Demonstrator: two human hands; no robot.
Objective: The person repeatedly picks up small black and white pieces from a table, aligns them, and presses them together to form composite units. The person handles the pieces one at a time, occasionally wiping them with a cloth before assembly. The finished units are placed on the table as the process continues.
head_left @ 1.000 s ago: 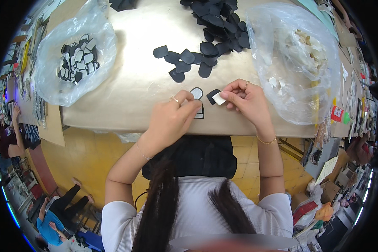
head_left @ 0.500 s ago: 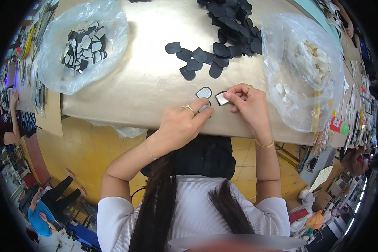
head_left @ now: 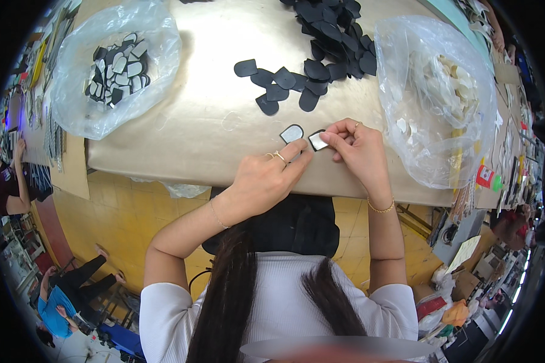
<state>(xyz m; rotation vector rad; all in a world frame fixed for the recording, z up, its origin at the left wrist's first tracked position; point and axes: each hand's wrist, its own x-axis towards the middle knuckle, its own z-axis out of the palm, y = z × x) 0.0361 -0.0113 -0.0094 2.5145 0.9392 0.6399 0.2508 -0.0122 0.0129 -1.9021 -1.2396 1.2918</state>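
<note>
My right hand [head_left: 362, 156] pinches a small black tab with a pale facing [head_left: 317, 141] between thumb and fingertips, close to the table surface. Just left of it, my left hand [head_left: 269, 181] is closed over another small black tab with a grey face [head_left: 296, 157], mostly hidden under its fingers. Beyond those fingertips a black tab with a light grey patch [head_left: 292, 134] lies flat, one end rounded. Farther off, several plain black tabs [head_left: 278, 92] are scattered on the tan table cover [head_left: 194, 133], beside a larger black heap [head_left: 330, 36].
A clear plastic bag [head_left: 157, 78] at the left holds grey-and-black tabs [head_left: 120, 71]. Another clear bag [head_left: 399, 157], at the right, contains cream-coloured scraps [head_left: 457, 85]. A red-and-green container [head_left: 485, 177] stands near the right edge. Another person [head_left: 57, 305] is at the lower left.
My left hand has shifted slightly right, its fingertips now nearer the tab in my right hand. The right hand keeps its pinch and has hardly moved. The view has shifted slightly.
</note>
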